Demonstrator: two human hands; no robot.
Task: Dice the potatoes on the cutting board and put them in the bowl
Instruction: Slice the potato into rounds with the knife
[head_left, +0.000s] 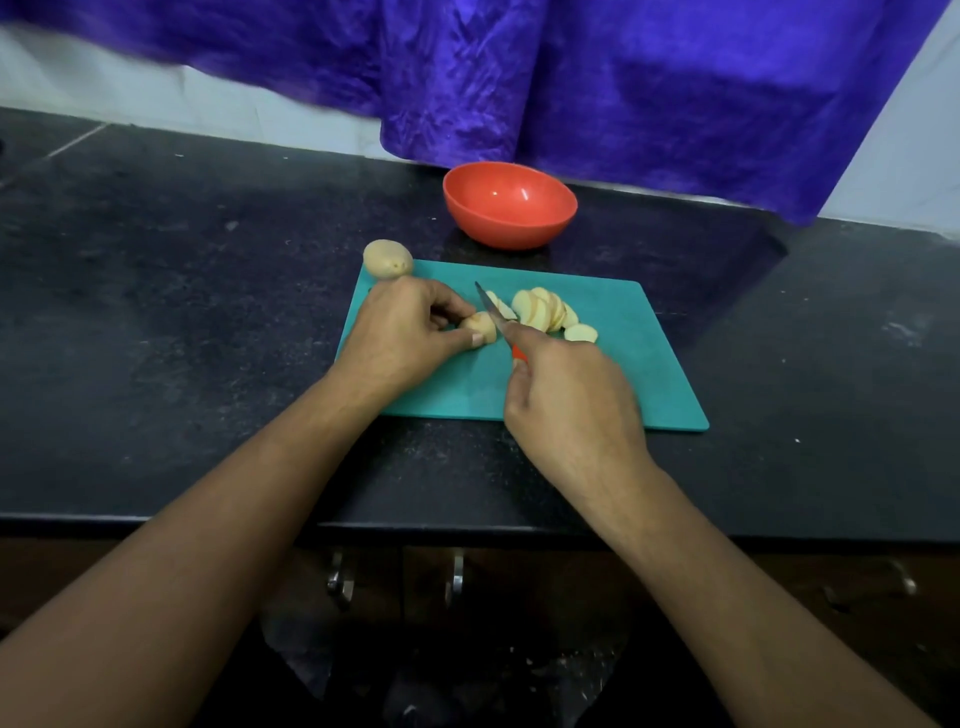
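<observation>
Dark surface, and a teal cutting board on it. Over the board, the left hand and right hand are both busy. A red bowl sits just behind the board and a whole potato at its far left corner. Potato slices fan across the board's middle. Left fingers pinch a potato stub on the board. Right fingers are clamped on the red-handled knife, blade against the stub.

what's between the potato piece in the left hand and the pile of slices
The knife, held in the right hand: its blade separates the potato piece from the slices, in the head view.
</observation>
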